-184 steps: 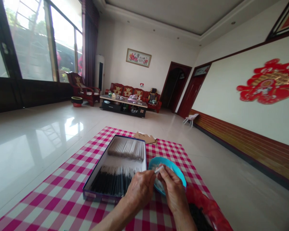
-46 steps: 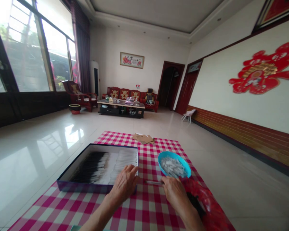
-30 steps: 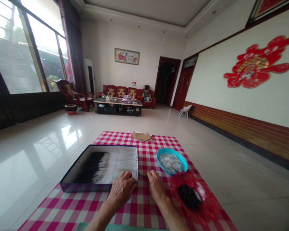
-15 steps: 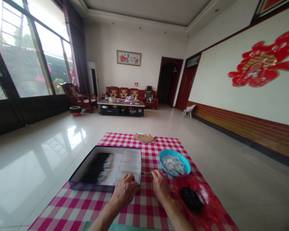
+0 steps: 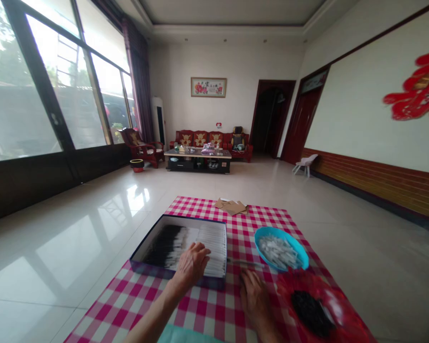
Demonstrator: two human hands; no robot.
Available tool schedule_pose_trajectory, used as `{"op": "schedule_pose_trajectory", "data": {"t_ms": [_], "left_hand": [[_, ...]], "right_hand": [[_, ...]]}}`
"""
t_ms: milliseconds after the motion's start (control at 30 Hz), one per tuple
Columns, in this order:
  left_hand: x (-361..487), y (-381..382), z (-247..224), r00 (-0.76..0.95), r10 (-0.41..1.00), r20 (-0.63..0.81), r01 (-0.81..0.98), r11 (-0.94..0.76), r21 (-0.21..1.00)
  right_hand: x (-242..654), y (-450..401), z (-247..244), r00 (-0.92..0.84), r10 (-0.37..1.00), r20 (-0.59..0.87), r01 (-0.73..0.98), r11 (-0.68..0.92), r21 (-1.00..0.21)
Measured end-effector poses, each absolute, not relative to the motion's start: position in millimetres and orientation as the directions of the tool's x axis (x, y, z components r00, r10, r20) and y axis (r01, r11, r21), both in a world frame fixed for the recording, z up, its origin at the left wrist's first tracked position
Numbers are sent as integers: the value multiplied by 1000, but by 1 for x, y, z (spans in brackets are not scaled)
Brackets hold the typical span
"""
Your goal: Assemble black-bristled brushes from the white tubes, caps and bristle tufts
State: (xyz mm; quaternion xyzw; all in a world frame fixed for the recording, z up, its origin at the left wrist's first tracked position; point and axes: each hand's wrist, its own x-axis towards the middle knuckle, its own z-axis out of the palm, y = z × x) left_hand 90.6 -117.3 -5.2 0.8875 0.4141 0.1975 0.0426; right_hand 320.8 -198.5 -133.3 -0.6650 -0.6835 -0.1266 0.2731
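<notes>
My left hand (image 5: 193, 263) is over the front of a shallow dark-blue box (image 5: 178, 275), fingers bent down toward a row of slim white sticks (image 5: 213, 238). What its fingertips hold, if anything, is hidden. Dark slim sticks with pale ends (image 5: 163, 243) fill the box's left part. My right hand (image 5: 255, 295) rests low on the checked cloth, fingers lying flat and no object visible in them. Just beyond its fingertips lies a thin grey stick (image 5: 246, 262). To its right are a blue bowl (image 5: 260, 233) of small translucent white pieces and a red bowl (image 5: 346, 305) of small black pieces.
The pink-and-white checked cloth (image 5: 214, 309) covers the table. Brown cardboard pieces (image 5: 233, 206) lie at its far edge. A pale green sheet (image 5: 186, 335) shows at the near edge. Farther off are a coffee table (image 5: 198, 162), a red sofa (image 5: 200, 136) and a small chair (image 5: 305, 164).
The view has swung left, so everything sits farther right. My left hand has moved farther in over the white sticks. My right hand has drawn back from the thin stick onto the cloth.
</notes>
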Motion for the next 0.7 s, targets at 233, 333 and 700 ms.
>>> {"op": "schedule_pose_trajectory", "data": {"t_ms": [233, 333, 700], "left_hand": [[95, -78, -2, 660, 734, 162, 718, -679, 152], [96, -77, -5, 680, 718, 149, 703, -696, 146], [91, -73, -6, 717, 683, 136, 666, -730, 153]], "right_hand": [[317, -199, -131, 54, 799, 599, 974, 91, -209], [314, -201, -124, 61, 806, 589, 964, 106, -244], [312, -203, -121, 72, 808, 585, 953, 118, -280]]}}
